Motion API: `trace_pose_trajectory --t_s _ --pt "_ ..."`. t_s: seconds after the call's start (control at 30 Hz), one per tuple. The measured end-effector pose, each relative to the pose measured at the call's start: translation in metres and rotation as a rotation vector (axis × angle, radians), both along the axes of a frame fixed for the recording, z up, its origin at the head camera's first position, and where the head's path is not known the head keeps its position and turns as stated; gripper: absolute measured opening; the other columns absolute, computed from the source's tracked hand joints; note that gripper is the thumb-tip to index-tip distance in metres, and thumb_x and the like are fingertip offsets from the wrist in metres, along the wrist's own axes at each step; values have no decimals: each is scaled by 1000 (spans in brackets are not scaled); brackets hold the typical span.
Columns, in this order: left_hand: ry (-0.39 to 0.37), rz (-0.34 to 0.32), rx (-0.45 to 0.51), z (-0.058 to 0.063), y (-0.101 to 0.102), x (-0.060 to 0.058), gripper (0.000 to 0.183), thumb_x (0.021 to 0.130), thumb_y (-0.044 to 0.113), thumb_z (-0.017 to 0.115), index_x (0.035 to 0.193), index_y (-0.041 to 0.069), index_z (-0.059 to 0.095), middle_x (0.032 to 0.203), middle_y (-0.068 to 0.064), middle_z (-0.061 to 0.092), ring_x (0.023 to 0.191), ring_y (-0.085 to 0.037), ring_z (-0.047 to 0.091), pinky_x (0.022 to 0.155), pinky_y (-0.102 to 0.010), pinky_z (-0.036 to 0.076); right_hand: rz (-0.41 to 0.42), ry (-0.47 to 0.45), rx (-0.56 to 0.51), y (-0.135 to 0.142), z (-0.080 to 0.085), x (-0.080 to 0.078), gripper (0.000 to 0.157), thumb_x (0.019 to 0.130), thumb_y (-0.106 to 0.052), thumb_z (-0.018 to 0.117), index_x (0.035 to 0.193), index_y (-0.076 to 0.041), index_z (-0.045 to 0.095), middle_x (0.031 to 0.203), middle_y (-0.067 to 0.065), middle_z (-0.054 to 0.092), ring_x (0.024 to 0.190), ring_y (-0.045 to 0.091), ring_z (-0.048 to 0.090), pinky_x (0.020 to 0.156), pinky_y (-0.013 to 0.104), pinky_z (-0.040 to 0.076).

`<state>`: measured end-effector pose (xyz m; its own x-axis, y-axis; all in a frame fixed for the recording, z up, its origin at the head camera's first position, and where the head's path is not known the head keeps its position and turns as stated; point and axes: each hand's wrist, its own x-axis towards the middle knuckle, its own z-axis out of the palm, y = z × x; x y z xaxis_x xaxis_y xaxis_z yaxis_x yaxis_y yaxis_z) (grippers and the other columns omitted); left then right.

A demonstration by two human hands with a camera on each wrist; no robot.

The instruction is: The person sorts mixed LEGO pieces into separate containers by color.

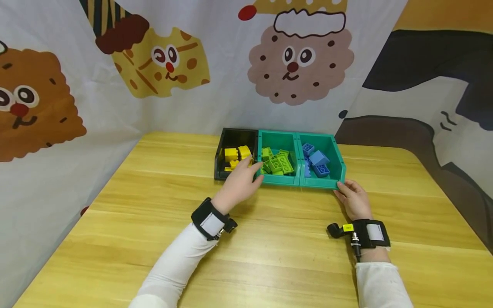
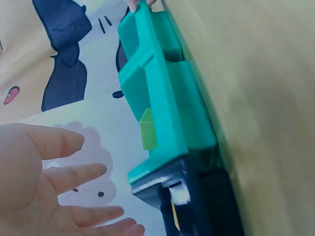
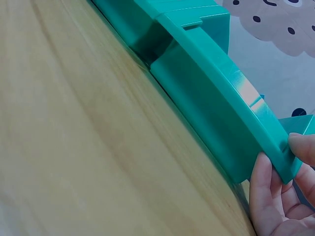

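Three bins stand in a row: a black bin (image 1: 239,137) with yellow building blocks (image 1: 231,154), a teal bin (image 1: 279,139) with lime-green blocks (image 1: 284,162), and another teal bin (image 1: 317,183) with blue blocks (image 1: 319,158). My left hand (image 1: 238,185) hovers over the front of the black bin, fingers spread and nothing in them; it hides part of the yellow blocks. In the left wrist view its fingers are extended beside the bins. At the far right, my right hand (image 1: 355,200) pinches the front corner of the right teal bin between thumb and fingers.
The bins sit toward the back of a wooden table (image 1: 285,256), close to a white cloth backdrop (image 1: 223,85) printed with cartoon biscuits and cheese. Black straps with small cameras wrap both wrists; the left strap (image 1: 209,219) lies above a white sleeve.
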<state>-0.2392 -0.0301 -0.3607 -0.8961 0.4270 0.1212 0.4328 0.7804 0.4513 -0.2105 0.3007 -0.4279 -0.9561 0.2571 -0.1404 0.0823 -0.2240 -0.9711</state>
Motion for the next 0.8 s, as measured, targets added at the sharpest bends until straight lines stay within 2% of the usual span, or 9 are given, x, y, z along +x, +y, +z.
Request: trace_pose_trajectory --t_s 0.2,0.37,0.47,0.53,0.63,0.73,0.8 --pt "26 39 51 -5 -13 8 45 97 27 52 138 9 48 149 -24 32 137 -39 32 110 -49 30 24 38 5 6 -1 3 9 90 -18 63 97 -15 58 95 -7 52 89 2 54 79 14 50" --pt "73 76 66 -3 -27 8 41 97 23 53 134 5 52 144 -24 39 134 -40 36 109 -49 31 38 71 -19 10 -3 4 6 90 -15 63 95 -14 59 93 -6 52 89 3 55 80 16 51" --pt "108 112 103 0 -38 7 39 96 19 54 131 1 53 141 -26 41 133 -43 35 110 -49 29 82 85 -58 14 -3 4 1 92 -13 60 93 -13 59 93 -5 53 88 4 57 80 18 52" --pt "125 139 120 2 -45 5 40 96 19 53 130 -1 53 141 -27 41 133 -44 34 110 -50 28 141 85 -66 20 -2 4 2 93 -14 58 94 -13 59 94 -5 54 88 5 59 80 19 52" --pt "125 178 119 7 -58 4 43 96 21 52 133 -1 50 142 -27 39 134 -44 33 110 -51 29 296 82 -27 33 0 5 8 97 -16 51 103 -14 57 100 -6 57 92 5 62 82 20 52" --pt "135 208 96 13 -71 2 46 96 22 52 136 0 47 143 -28 37 135 -45 30 111 -52 25 444 77 71 48 7 9 15 100 -17 46 114 -17 51 106 -9 59 97 5 62 84 18 51" --pt "148 226 93 17 -80 1 47 96 21 53 137 -1 45 143 -29 37 135 -47 28 112 -54 23 484 63 194 57 14 14 21 100 -18 45 121 -16 47 110 -11 57 98 3 61 84 17 50"
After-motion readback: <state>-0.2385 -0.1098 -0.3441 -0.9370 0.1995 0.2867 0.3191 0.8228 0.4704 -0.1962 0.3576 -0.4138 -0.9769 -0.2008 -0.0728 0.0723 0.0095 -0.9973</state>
